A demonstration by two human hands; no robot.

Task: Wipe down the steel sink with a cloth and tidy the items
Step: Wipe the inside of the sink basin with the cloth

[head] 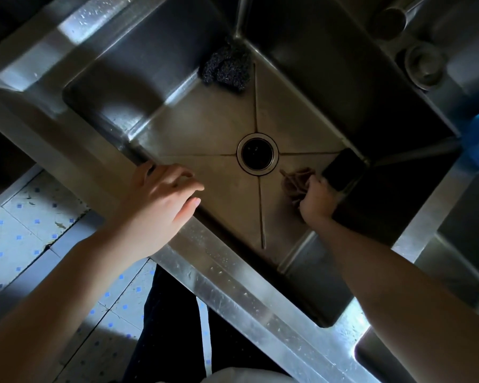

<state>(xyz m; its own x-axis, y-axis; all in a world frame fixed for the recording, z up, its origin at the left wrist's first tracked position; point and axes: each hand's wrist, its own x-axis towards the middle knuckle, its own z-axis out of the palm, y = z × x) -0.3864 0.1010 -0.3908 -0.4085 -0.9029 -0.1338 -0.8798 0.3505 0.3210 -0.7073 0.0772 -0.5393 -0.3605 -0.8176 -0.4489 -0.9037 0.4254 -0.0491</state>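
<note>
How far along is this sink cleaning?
Nothing looks finished yet. In hand: the right hand grips a brown cloth on the sink floor beside the drain; the left hand lies open at the rim. Left: a scouring pad and a dark flat object lie in the basin, not tidied.

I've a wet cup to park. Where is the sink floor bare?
Bare: the sink floor between the drain and the left hand, and the wedge between the drain and the scouring pad. Crowded: the right corner, where the right hand grips the cloth beside a dark block.
</note>
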